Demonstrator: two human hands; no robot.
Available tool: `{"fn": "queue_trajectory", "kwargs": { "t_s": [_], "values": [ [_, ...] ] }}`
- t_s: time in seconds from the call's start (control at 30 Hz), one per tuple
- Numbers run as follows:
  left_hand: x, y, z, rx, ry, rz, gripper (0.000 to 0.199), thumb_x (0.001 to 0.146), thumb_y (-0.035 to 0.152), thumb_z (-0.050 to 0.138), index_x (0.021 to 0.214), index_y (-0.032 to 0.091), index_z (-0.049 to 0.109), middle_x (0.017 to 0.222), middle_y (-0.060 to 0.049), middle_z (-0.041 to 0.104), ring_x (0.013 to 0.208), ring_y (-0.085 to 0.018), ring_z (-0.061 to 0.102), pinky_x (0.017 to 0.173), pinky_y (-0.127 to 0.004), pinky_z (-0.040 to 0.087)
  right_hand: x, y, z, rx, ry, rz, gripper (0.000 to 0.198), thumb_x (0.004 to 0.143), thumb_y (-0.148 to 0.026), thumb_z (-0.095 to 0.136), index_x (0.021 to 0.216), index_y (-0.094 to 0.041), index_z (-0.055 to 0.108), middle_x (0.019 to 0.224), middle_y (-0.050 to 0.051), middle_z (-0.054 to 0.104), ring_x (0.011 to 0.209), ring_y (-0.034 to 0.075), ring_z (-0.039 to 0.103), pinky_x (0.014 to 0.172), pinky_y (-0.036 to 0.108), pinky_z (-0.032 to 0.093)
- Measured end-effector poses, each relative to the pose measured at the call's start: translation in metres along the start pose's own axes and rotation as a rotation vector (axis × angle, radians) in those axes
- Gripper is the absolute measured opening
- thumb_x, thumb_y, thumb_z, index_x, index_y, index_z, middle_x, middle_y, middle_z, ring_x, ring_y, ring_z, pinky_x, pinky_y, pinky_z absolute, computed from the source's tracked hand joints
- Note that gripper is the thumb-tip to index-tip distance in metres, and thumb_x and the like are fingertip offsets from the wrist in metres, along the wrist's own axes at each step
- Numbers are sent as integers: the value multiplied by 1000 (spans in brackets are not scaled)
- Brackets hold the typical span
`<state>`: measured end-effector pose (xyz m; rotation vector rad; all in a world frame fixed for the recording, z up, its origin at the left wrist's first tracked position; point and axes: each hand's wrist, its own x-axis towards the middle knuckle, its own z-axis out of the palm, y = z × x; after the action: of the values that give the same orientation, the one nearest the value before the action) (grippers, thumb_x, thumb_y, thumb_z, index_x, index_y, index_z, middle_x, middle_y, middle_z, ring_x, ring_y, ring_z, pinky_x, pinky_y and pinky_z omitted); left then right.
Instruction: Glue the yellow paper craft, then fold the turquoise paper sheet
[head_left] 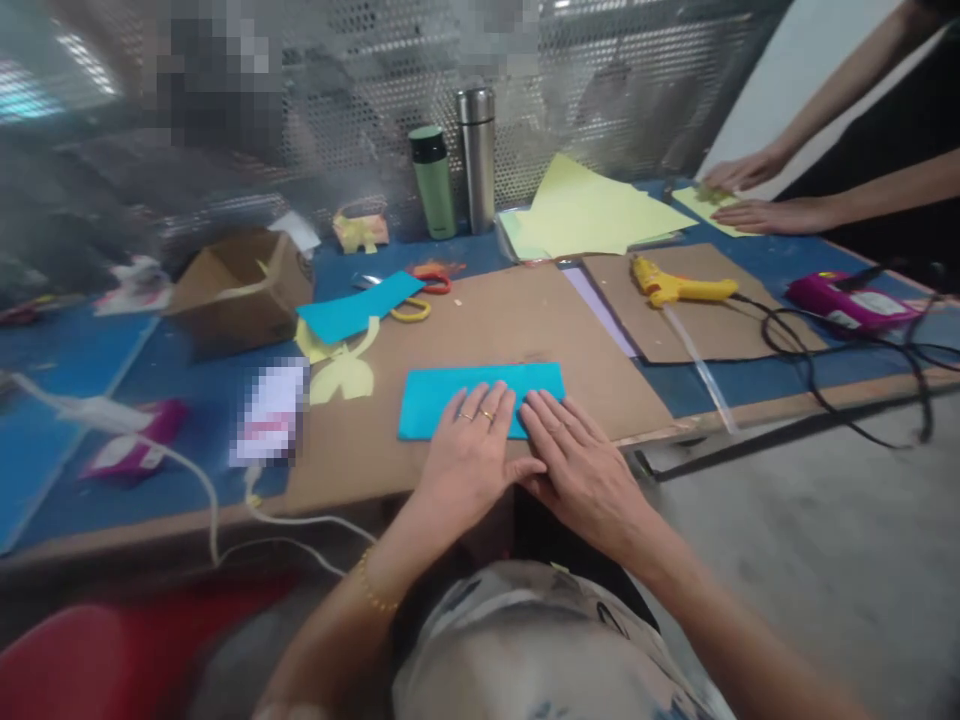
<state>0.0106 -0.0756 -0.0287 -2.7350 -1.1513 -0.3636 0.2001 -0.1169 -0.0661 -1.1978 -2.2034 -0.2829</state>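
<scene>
A folded strip of bright blue paper (431, 395) lies on a brown cardboard sheet (495, 310) in front of me. My left hand (472, 445) rests flat on the middle of the strip, its fingers stretched out. My right hand (581, 455) presses down at the strip's right end, fingers also flat, and the two thumbs meet. Beyond the left hand lies another blue paper piece (360, 308), partly over scissors (412, 310) with orange and yellow handles. Pale yellow paper cutouts (343, 375) sit just below it.
An open cardboard box (240, 290) stands left, near a phone (270, 412) with a white cable. Green (435, 190) and steel (478, 165) bottles stand behind. A yellow glue gun (682, 285) and yellow sheets (592, 215) lie right. Another person's hands (765, 200) work at far right.
</scene>
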Motion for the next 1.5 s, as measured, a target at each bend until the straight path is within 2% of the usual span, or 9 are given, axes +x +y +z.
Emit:
{"fn": "queue_trajectory", "kwargs": {
  "t_s": [0.13, 0.43, 0.73, 0.87, 1.03, 1.17, 1.37, 1.43, 1.5],
  "values": [
    [-6, -3, 2, -19, 5, 21, 83, 101, 69, 33, 151, 5, 49, 158, -21, 51, 150, -32, 45, 125, -49, 33, -3, 1, 3, -14, 13, -17, 63, 105, -36, 54, 160, -8, 38, 151, 24, 58, 144, 35, 52, 118, 57, 45],
    [-17, -16, -9, -77, -83, -15, 83, 99, 70, 33, 155, 11, 47, 165, -18, 42, 156, -31, 35, 129, -51, 29, -4, 1, 3, -89, -21, -29, 63, 103, -40, 58, 154, -6, 43, 149, 23, 59, 141, 37, 54, 118, 55, 44],
    [-52, -36, -14, -3, -86, -162, 88, 95, 74, 41, 159, 13, 43, 167, -27, 31, 158, -40, 26, 125, -60, 34, -6, 3, 0, -72, -78, -27, 74, 100, -32, 61, 163, -9, 30, 154, 24, 54, 146, 38, 48, 119, 58, 41],
    [-60, -41, -18, 26, -85, -167, 89, 96, 74, 39, 160, 12, 41, 167, -27, 32, 158, -38, 28, 125, -57, 34, -5, 3, 0, -65, -79, -31, 76, 100, -29, 62, 164, -9, 27, 154, 24, 54, 146, 38, 48, 119, 58, 41],
    [-48, -34, -21, 115, -81, -198, 92, 94, 77, 37, 157, 11, 47, 160, -28, 44, 152, -40, 41, 124, -57, 36, -4, 2, 0, -58, -88, -22, 75, 100, -31, 61, 164, -10, 28, 155, 23, 54, 147, 38, 48, 120, 58, 40],
    [-27, -17, -19, 162, -56, -288, 90, 93, 78, 43, 153, 11, 54, 147, -29, 59, 145, -44, 49, 124, -65, 30, -3, 3, -2, -81, -91, -41, 65, 100, -32, 61, 156, -6, 40, 154, 24, 55, 146, 38, 49, 119, 56, 41],
    [-18, -10, 0, 132, 26, -173, 100, 92, 79, 41, 142, -6, 57, 157, -34, 45, 153, -44, 36, 127, -58, 31, -2, 2, 0, -104, -56, -54, 55, 102, -34, 58, 149, -6, 49, 152, 23, 56, 145, 36, 49, 120, 54, 41],
    [-23, -12, 4, 139, 38, -153, 99, 94, 78, 38, 147, -4, 53, 158, -34, 45, 151, -44, 40, 124, -59, 35, -3, 3, 3, -108, -38, -56, 53, 102, -32, 57, 148, -6, 51, 151, 22, 58, 144, 35, 50, 119, 54, 41],
    [-29, -16, 6, 144, 43, -157, 97, 92, 79, 39, 154, 6, 49, 158, -32, 45, 150, -46, 41, 119, -62, 39, -3, 3, 7, -116, -23, -65, 52, 101, -30, 58, 146, -5, 52, 149, 23, 59, 143, 35, 51, 118, 53, 42]
  ]
}}
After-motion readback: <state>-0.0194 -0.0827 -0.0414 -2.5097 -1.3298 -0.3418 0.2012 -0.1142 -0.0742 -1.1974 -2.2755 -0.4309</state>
